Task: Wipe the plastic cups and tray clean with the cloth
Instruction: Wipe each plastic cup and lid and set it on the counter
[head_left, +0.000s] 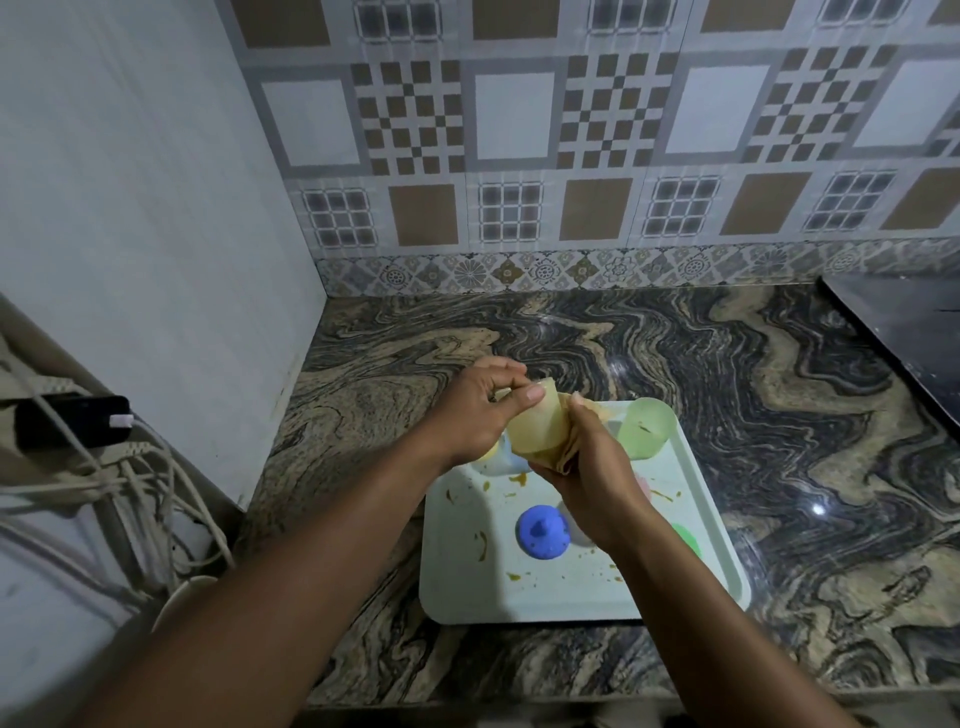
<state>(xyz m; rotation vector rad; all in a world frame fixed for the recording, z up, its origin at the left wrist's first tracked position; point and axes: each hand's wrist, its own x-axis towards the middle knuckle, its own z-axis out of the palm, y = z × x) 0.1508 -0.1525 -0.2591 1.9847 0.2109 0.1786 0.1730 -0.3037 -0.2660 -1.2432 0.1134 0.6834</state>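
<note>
- Landmark: pale tray (545, 597), flat on the marbled counter (727, 389); I place every item against it.
- Yellow cup (530, 428): I hold it tilted in the air above the tray's far left corner, base toward the left hand, mouth toward the right.
- Left hand (475, 410): fingers and thumb closed around the base end of the yellow cup, thumb laid along its side.
- Right hand (592, 467): above the tray's far half, clenched on the cloth (569, 449) and pressing it to the cup's mouth end.
- Cloth: tan, bunched between right hand and cup; how deep it reaches inside, I cannot tell.
- Green cup (647, 428): standing in the tray's far right corner, smeared inside.
- Blue piece (543, 531): round, knobbed, on the tray's middle.
- Further cups: one pale under my left wrist at the tray's far left; pink and green edges showing behind my right forearm; too hidden to describe.
- Brown smears (480, 543): scattered across the tray's floor.
- Cables (130, 483): well left of the tray, off the counter.
</note>
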